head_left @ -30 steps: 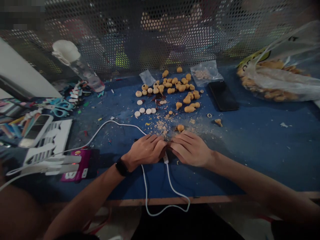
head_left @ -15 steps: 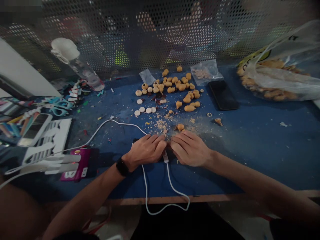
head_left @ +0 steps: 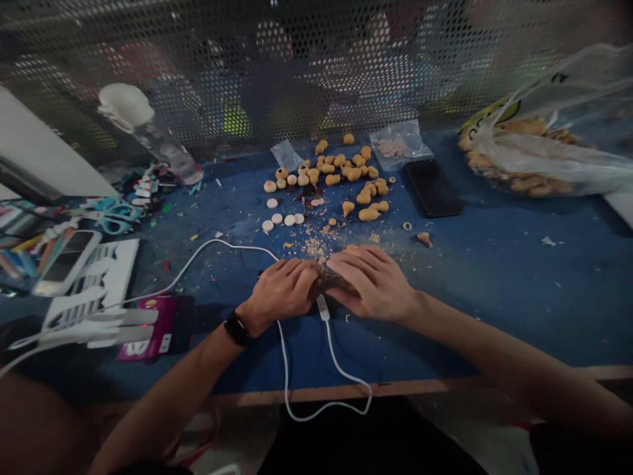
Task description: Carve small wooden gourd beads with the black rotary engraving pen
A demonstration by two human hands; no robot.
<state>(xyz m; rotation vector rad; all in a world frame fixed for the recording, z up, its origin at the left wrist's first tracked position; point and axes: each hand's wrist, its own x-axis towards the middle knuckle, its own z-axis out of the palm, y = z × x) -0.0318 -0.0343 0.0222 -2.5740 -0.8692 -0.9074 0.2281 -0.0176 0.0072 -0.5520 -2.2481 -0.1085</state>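
Note:
Close to the middle of the table, my left hand [head_left: 288, 290] is closed, with thumb and fingers pressed together at the left end of a dark brown piece [head_left: 337, 282]. My right hand [head_left: 374, 282] curls over the right end of that piece, thumb below and fingers above. Its kind is unclear because both hands cover most of it. Just beneath them lies a white cable with a small inline switch [head_left: 323, 308]. Pale crumbs and shavings [head_left: 315, 245] are scattered beyond the fingers. Farther off sit several small tan gourds [head_left: 353, 173], some cut open, beside white discs [head_left: 289, 220].
A black phone [head_left: 433, 188] and a bulging plastic bag [head_left: 534, 158] are at the right. On the left are a bottle [head_left: 171, 152], blue scissors [head_left: 113, 212], another phone [head_left: 69, 262] and a magenta box [head_left: 163, 330] with plugs. A perforated metal panel [head_left: 316, 72] stands behind.
My right hand has opened slightly and shifted, so more of the dark brown piece shows between the hands. The small gourd just beyond my right hand is now mostly covered. The view has shifted a little.

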